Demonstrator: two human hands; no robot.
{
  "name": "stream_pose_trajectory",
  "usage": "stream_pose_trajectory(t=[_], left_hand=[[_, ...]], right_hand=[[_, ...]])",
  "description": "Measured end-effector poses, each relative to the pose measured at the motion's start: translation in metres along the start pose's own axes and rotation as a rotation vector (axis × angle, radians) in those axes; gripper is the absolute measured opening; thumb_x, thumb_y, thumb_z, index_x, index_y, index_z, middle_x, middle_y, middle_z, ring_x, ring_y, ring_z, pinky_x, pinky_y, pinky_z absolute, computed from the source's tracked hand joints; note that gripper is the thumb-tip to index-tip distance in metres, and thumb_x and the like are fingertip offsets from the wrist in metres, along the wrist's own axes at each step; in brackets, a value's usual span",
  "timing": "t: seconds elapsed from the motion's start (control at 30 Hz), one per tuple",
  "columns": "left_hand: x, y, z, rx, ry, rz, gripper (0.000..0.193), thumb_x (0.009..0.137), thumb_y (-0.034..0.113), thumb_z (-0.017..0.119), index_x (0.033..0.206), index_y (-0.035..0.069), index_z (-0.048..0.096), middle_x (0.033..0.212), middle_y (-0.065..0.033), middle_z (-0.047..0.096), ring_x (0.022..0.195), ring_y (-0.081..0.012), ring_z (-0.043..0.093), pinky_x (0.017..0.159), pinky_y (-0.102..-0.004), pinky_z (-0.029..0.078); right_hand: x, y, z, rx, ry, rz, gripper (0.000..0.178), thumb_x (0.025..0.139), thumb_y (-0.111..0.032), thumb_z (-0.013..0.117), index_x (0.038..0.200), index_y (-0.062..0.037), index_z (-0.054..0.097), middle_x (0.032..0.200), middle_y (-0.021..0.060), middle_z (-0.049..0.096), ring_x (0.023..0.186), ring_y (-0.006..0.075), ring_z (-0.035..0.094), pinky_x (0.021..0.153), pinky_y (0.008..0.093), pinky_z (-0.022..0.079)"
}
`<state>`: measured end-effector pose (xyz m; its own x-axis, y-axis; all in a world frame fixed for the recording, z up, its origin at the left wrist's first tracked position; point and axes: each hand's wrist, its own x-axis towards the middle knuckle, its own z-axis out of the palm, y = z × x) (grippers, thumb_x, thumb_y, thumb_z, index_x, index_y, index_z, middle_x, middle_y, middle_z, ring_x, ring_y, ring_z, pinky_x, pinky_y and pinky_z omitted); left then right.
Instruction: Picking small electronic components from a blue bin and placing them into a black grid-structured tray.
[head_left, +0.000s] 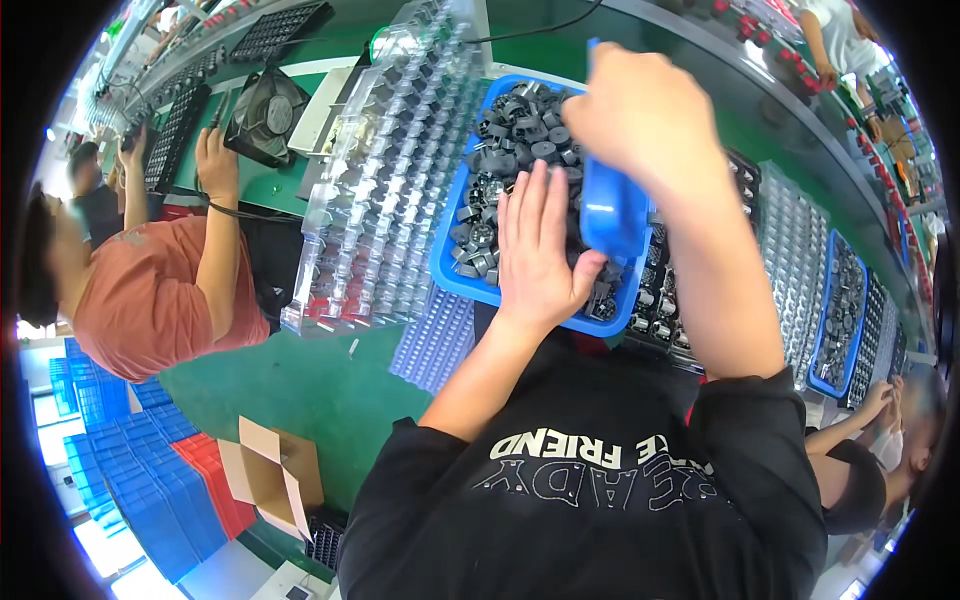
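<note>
A blue plastic basin (462, 286) in front of me is filled with small dark grey and black round parts (530, 130). My left hand (538, 235) lies flat over these parts, its fingers stretched out and the thumb spread. My right hand (640, 105) is closed on the far end of a smaller blue tray (612, 205), which is tipped on its side above the right part of the basin. That tray's inside is turned away from view, so its contents are hidden. My right fingertips are partly hidden too.
Stacked clear plastic blister trays (395, 160) stand left of the basin. Black trays with parts (660, 290) lie to its right, then another blue basin (838, 310). Co-workers sit on both sides. A black fan (268, 115), an open cardboard box (270, 470) and blue crates (150, 480) are at left.
</note>
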<state>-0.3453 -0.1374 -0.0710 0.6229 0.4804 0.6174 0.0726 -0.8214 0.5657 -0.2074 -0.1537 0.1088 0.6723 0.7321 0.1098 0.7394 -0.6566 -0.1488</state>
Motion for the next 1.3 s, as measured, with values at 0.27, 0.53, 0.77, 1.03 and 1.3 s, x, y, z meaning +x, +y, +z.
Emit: stream_pose_trajectory(t=[0.27,0.53,0.77,1.03,1.3], left_hand=[[0.001,0.002,-0.010,0.072,-0.100,0.025,0.078,0.087,0.057,0.066,0.145,0.006,0.052,0.152,-0.0208,0.045,0.140,-0.0420,0.040,0.118,-0.0616,0.019],[-0.009,0.022,-0.019,0.227,-0.439,0.117,0.078,0.071,0.050,0.083,0.141,0.024,0.060,0.157,-0.0164,0.039,0.145,-0.0413,0.034,0.116,-0.0671,0.020],[-0.003,0.024,-0.029,0.218,-0.447,0.078,0.078,0.072,0.052,0.083,0.137,0.014,0.062,0.154,-0.0187,0.043,0.142,-0.0418,0.038,0.117,-0.0635,0.020],[0.030,-0.005,-0.054,0.503,-0.084,-0.235,0.048,0.098,0.026,0.061,0.138,0.000,0.055,0.144,-0.0239,0.051,0.128,-0.0443,0.050,0.110,-0.0511,0.038],[0.044,-0.004,-0.057,0.631,-0.170,-0.398,0.037,0.100,0.010,0.052,0.135,-0.001,0.057,0.138,-0.0218,0.057,0.127,-0.0399,0.053,0.108,-0.0457,0.042]], right_hand=[[-0.026,0.178,-0.012,0.337,0.107,0.180,0.015,0.088,-0.018,0.061,0.089,-0.0030,0.059,0.075,-0.0006,0.057,0.072,0.0089,0.053,0.064,0.0283,0.043],[-0.039,0.337,-0.005,0.990,0.217,0.535,0.017,0.096,-0.020,0.059,0.099,-0.0050,0.065,0.085,0.0002,0.064,0.074,0.0111,0.059,0.069,0.0271,0.049],[0.005,0.450,0.025,1.297,0.461,0.812,0.029,0.098,-0.025,0.062,0.114,-0.0014,0.065,0.097,0.0092,0.069,0.084,0.0210,0.068,0.084,0.0364,0.058],[0.106,0.471,0.111,1.712,0.574,0.998,0.020,0.098,-0.009,0.056,0.116,-0.0004,0.055,0.089,0.0199,0.061,0.074,0.0271,0.065,0.073,0.0414,0.065],[0.242,0.461,0.137,1.892,0.692,0.883,0.021,0.096,-0.003,0.055,0.118,-0.0050,0.054,0.099,0.0125,0.058,0.084,0.0236,0.065,0.084,0.0435,0.063]])
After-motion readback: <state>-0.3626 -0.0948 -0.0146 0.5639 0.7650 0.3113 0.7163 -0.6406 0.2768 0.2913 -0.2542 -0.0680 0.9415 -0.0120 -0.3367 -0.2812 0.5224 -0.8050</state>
